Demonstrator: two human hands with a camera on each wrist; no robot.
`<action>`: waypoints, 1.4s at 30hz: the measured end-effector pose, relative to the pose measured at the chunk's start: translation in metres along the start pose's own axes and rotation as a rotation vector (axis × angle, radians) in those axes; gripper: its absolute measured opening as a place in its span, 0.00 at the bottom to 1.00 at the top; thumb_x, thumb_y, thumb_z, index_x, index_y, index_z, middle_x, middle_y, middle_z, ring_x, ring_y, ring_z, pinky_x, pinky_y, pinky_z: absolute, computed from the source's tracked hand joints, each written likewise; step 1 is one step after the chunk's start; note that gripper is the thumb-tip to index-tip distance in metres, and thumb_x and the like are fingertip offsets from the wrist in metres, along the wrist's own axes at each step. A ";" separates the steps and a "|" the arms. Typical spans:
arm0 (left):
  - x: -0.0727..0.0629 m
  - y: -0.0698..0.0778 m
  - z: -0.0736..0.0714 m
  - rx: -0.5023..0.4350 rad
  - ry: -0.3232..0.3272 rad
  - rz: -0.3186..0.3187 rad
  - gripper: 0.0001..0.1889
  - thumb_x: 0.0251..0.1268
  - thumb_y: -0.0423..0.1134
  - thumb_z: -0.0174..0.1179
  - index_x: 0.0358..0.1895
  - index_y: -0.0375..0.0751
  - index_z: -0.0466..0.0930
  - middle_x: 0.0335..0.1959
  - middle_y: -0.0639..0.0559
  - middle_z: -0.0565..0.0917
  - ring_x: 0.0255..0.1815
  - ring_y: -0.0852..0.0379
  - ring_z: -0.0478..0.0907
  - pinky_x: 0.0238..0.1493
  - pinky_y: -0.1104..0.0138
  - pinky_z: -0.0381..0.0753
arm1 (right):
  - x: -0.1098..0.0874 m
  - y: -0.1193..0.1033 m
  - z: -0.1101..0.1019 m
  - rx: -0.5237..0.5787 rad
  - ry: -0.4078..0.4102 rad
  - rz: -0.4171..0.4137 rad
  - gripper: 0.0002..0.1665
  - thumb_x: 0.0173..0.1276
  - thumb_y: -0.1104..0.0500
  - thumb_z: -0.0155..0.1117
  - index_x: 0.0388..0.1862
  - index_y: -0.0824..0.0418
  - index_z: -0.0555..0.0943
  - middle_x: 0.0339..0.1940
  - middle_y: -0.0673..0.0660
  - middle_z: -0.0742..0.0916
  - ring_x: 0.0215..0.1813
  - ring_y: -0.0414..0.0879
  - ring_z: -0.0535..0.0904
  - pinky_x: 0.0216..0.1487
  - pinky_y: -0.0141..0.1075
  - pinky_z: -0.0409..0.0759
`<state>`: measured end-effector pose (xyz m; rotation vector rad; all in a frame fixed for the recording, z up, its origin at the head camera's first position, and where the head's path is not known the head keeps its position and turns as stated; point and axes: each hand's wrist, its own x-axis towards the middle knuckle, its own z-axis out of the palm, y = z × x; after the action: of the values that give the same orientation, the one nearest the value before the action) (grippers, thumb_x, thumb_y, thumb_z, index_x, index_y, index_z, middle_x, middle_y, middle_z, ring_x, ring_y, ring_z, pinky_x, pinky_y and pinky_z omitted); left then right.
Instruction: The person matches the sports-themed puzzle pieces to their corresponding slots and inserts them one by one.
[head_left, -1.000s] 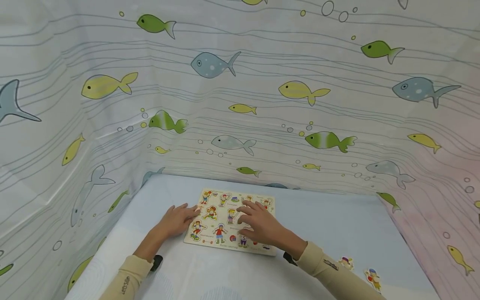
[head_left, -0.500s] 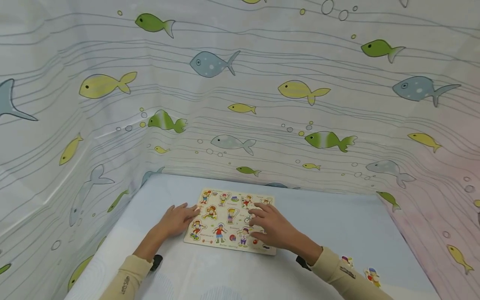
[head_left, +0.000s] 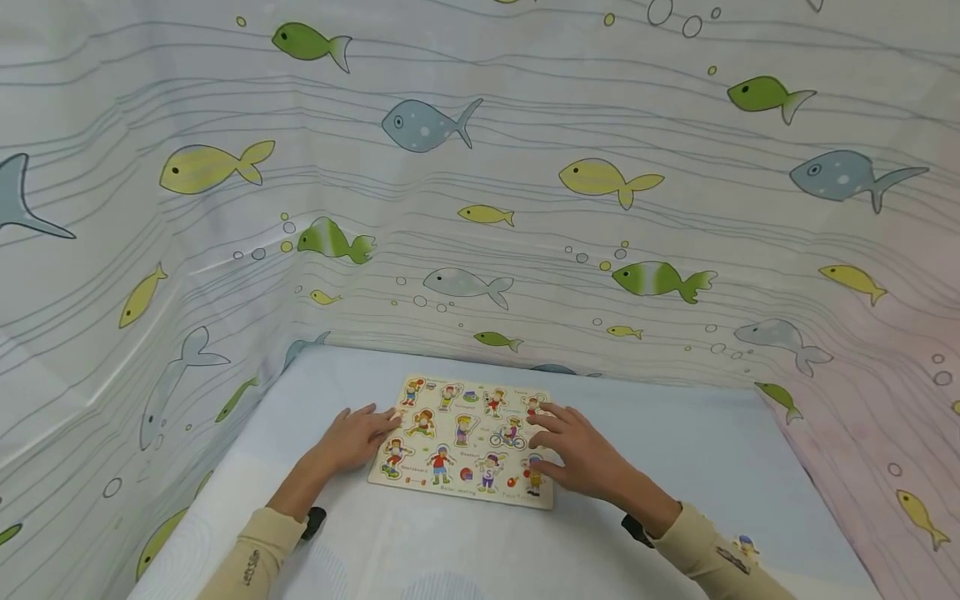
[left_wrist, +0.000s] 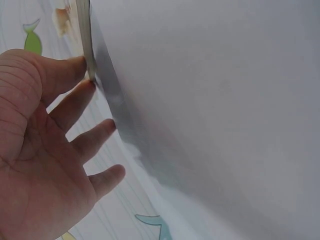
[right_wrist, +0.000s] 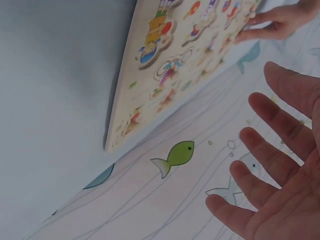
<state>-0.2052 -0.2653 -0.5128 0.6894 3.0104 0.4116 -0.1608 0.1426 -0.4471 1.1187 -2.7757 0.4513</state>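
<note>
A flat wooden puzzle board with several sports figures lies on the table. At its left edge my left hand touches the board with nearly straight fingers; the left wrist view shows thumb and index fingertips at the board's edge. My right hand is over the board's right edge, fingers spread and nothing in them, also plain in the right wrist view. Near it are a figure in a blue cap and a cyclist figure. The right fingers partly hide the figures along that edge.
A loose figure piece lies on the table to the right, partly behind the right sleeve. Fish-patterned sheeting rises behind the table and on both sides.
My right hand has moved right across the board, uncovering the cyclist and other figures. Its sleeve now covers one of the two loose pieces seen before. The left hand stays put.
</note>
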 end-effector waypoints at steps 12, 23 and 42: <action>0.003 0.000 -0.002 0.012 0.006 0.008 0.20 0.71 0.37 0.58 0.64 0.43 0.78 0.66 0.44 0.75 0.67 0.30 0.67 0.61 0.29 0.57 | -0.027 0.023 -0.006 -0.033 -0.006 0.057 0.14 0.57 0.51 0.77 0.42 0.47 0.85 0.62 0.51 0.81 0.73 0.54 0.64 0.69 0.59 0.61; 0.004 0.000 -0.001 0.003 -0.002 -0.009 0.20 0.71 0.37 0.58 0.65 0.43 0.77 0.67 0.44 0.74 0.68 0.30 0.65 0.62 0.29 0.55 | -0.048 0.037 -0.011 0.004 -0.070 0.140 0.13 0.57 0.51 0.77 0.41 0.49 0.86 0.60 0.52 0.82 0.71 0.57 0.66 0.68 0.58 0.63; 0.000 0.001 -0.002 -0.021 0.009 0.011 0.20 0.71 0.35 0.58 0.64 0.41 0.78 0.66 0.43 0.75 0.67 0.29 0.66 0.61 0.28 0.56 | -0.094 0.069 -0.007 0.039 -0.195 0.253 0.13 0.54 0.51 0.79 0.36 0.52 0.86 0.60 0.62 0.81 0.69 0.67 0.67 0.64 0.65 0.64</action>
<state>-0.2049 -0.2654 -0.5109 0.7047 3.0076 0.4475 -0.1410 0.2541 -0.4762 0.8630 -3.1099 0.4439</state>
